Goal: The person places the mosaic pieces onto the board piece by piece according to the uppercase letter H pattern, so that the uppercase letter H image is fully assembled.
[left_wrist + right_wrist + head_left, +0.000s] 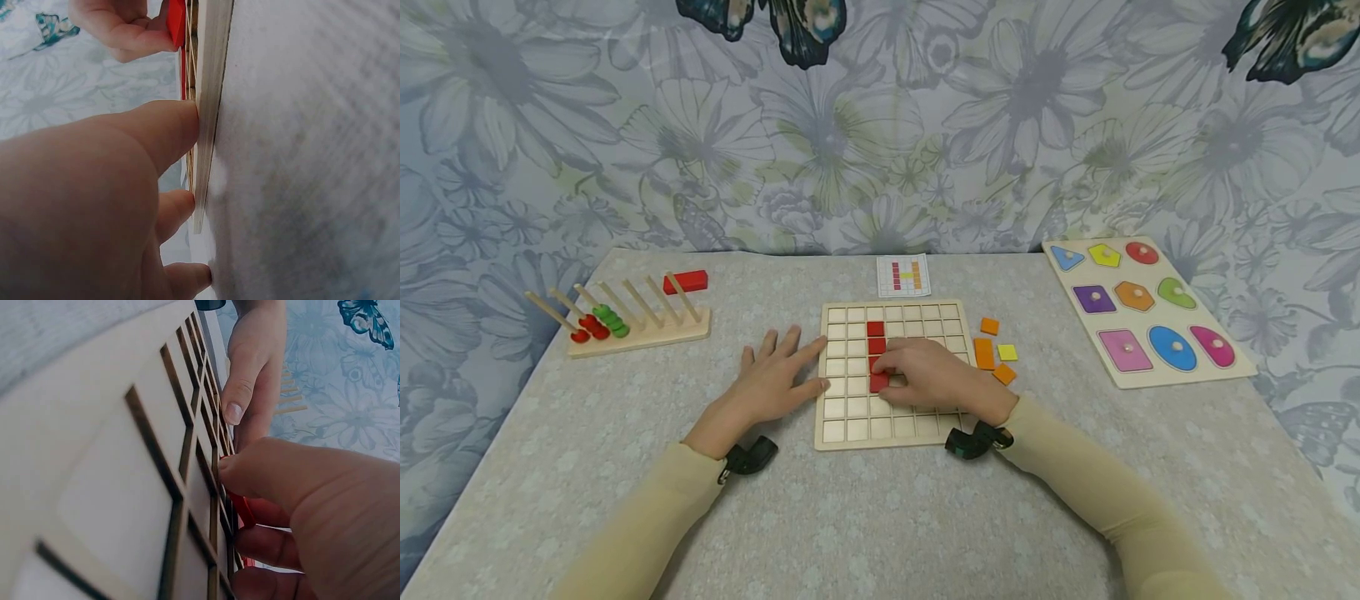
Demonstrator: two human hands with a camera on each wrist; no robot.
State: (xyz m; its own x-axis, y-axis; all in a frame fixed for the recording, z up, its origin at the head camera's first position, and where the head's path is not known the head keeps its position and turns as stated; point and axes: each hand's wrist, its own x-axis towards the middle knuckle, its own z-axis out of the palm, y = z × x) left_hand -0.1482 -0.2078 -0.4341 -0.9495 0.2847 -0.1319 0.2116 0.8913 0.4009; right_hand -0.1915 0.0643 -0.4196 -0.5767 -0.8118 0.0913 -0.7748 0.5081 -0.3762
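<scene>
A wooden grid board (857, 408) lies flat on the table, with red square tiles (876, 328) in one column left of its middle. Over the lower end of that column, my right hand (932, 373) pinches a red tile (878, 383) between thumb and fingers. The held tile (177, 24) looks tilted against the board in the left wrist view; whether it sits in its cell I cannot tell. My left hand (767, 382) is spread on the table, thumb and index finger touching the board's left edge. The right hand partly covers the column and cells to its right.
Orange tiles (983, 353) and a yellow tile (1007, 352) lie right of the board. Behind it is a pattern card (903, 276). At left stand a pegged bead rack (647, 333) and a red block (686, 282); at right lies a shape puzzle (1112, 317).
</scene>
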